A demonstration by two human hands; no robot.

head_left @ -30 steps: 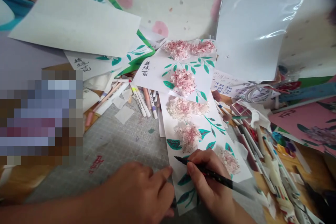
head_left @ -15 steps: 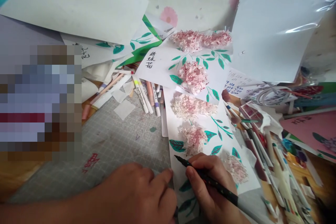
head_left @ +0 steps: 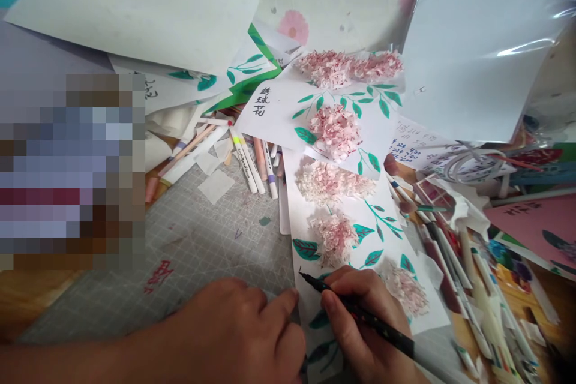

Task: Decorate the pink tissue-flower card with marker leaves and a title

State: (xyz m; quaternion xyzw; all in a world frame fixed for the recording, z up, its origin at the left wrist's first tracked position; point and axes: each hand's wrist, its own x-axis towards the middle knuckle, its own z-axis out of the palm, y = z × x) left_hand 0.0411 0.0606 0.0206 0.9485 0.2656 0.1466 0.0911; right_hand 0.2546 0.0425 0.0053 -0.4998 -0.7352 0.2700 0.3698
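Observation:
A black brush pen is pinched in my right hand, its dark tip at the left margin of a white paper. Beside the tip is a small fresh black stroke. My left hand lies on the grey cutting mat, its index finger reaching the paper's left edge and the others loosely bent. That paper carries pinkish shredded-paper flowers and painted green leaves. Overlapping its far end is a second flower sheet with black handwritten characters.
Several white markers and paper scraps lie beyond the mat. On the right are crowded pens, a white cable and a pink card. A large white sheet covers the far left; a plastic-wrapped sheet stands far right.
A short black stroke now shows on the paper by the pen tip, which has shifted slightly down. My left hand has stayed about where it was.

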